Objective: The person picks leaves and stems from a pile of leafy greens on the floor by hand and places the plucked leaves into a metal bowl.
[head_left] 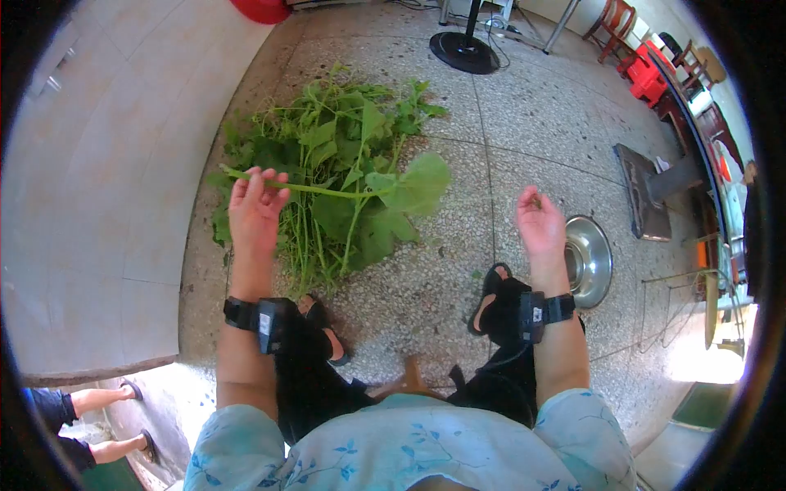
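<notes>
My left hand (258, 204) is closed on the stem of a green leafy vine (319, 191), which stretches to the right and ends in a broad leaf. Below it on the floor lies a large heap of green vines and leaves (336, 139). My right hand (540, 221) is raised at the right, its fingers curled together around a small dark bit that is too small to name. Beside my right wrist, a shiny metal bowl (602, 262) rests on the floor, partly behind my forearm.
A black round stand base (464, 52) is at the top. Red stools (648, 75) and a long table (696, 131) line the right. A pale tiled wall (106, 204) borders the left. Another person's legs (102, 401) show at lower left.
</notes>
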Available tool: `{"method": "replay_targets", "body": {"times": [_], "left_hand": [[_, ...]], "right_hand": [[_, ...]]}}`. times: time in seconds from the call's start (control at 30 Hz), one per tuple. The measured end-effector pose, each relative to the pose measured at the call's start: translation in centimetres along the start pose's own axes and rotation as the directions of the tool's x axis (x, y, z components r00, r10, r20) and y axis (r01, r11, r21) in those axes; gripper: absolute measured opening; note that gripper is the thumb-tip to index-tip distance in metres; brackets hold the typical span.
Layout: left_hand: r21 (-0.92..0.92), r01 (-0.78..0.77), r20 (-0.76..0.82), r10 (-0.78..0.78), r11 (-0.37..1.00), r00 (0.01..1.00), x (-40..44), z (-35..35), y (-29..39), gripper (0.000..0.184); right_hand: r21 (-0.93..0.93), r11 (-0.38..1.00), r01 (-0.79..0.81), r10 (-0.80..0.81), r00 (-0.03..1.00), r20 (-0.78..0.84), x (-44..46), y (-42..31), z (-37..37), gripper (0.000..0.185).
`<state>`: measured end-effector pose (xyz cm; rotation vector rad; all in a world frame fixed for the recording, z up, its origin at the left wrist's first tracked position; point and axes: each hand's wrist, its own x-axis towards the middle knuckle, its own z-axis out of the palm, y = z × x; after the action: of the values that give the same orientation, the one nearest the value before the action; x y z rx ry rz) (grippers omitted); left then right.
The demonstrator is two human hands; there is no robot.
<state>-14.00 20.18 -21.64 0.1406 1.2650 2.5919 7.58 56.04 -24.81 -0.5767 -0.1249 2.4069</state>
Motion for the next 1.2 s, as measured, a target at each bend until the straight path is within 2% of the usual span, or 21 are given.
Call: {"method": "replay_targets", "body": {"times": [0.17,0.27,0.33,0.4,0.47,0.53,0.6,0.67,0.7,0.77,0.8,0.87,0.9,0.97,1.03,1.1,1.2], "left_hand": [[0.009,-0.072,-0.167,0.073,0.997,0.983,0.5,-2.7,2.0,0.019],[0.065,-0.116,-0.141,0.124,0.991,0.982,0.9,-4.6,2.6,0.026],[0.069,-0.129,-0.161,0.139,0.989,0.977,1.0,-5.1,2.8,0.027],[0.073,-0.145,-0.181,0.156,0.987,0.971,0.9,-4.8,2.6,0.028],[0.439,-0.172,-0.045,0.212,0.882,0.976,0.1,-2.6,1.3,0.027],[0.591,-0.198,0.125,0.153,0.782,0.980,-1.0,-0.1,-1.4,0.022],[0.753,-0.481,0.449,0.184,0.449,0.874,-3.0,2.5,-3.8,0.019],[0.682,-0.701,0.689,0.138,0.209,0.712,-4.8,5.7,-4.3,0.021],[0.681,-0.699,0.688,0.136,0.218,0.713,-5.4,6.6,-4.6,0.021],[0.636,-0.754,0.758,0.055,0.165,0.650,-6.2,7.8,-5.1,0.027],[0.635,-0.754,0.758,0.053,0.168,0.650,-6.3,8.0,-5.4,0.027],[0.623,-0.765,0.765,0.079,0.166,0.640,-6.4,8.3,-5.7,0.029],[0.623,-0.764,0.764,0.079,0.166,0.640,-6.5,8.4,-5.7,0.029],[0.654,-0.695,0.709,0.078,0.298,0.700,-6.7,8.7,-5.6,0.023],[0.675,-0.662,0.691,0.034,0.326,0.722,-6.7,8.8,-5.8,0.023],[0.697,-0.625,0.671,-0.010,0.350,0.742,-6.7,8.7,-5.8,0.024],[0.700,-0.570,0.652,-0.060,0.430,0.756,-6.8,8.7,-5.7,0.021]], "right_hand": [[0.077,0.997,0.010,-0.016,0.997,0.077,0.6,-3.2,-0.7,0.015],[0.099,0.992,0.075,-0.080,0.996,0.043,1.3,-4.9,-1.0,0.016],[0.072,0.975,0.209,-0.212,0.977,0.031,1.4,-5.7,-0.7,0.016],[0.010,0.962,0.273,-0.273,0.962,-0.007,1.0,-5.6,-0.2,0.014],[-0.051,0.943,0.330,-0.332,0.942,-0.041,0.2,-4.3,0.8,0.013],[-0.398,0.798,0.453,-0.372,0.889,0.265,-0.9,-1.3,1.4,0.012],[-0.571,0.758,0.315,-0.143,0.935,0.325,-3.3,3.0,3.2,0.011],[-0.689,0.707,0.158,0.102,0.942,0.320,-5.5,6.6,4.4,0.012],[-0.731,0.678,0.082,0.204,0.934,0.294,-6.6,8.1,4.8,0.013],[-0.870,0.473,0.138,0.330,0.888,0.320,-7.2,10.0,4.9,0.016],[-0.870,0.473,0.137,0.327,0.890,0.317,-7.4,10.2,4.9,0.016],[-0.942,0.273,0.195,0.381,0.877,0.292,-7.7,10.6,5.1,0.018],[-0.934,0.251,0.253,0.342,0.880,0.330,-8.2,10.8,5.6,0.016],[-0.932,0.241,0.272,0.344,0.874,0.344,-8.2,10.8,5.5,0.017],[-0.928,0.231,0.291,0.347,0.867,0.358,-8.2,10.9,5.4,0.017],[-0.886,0.254,0.389,0.329,0.826,0.457,-8.3,11.2,5.2,0.017],[-0.916,0.238,0.323,0.328,0.861,0.389,-7.9,11.4,4.6,0.015]]}}
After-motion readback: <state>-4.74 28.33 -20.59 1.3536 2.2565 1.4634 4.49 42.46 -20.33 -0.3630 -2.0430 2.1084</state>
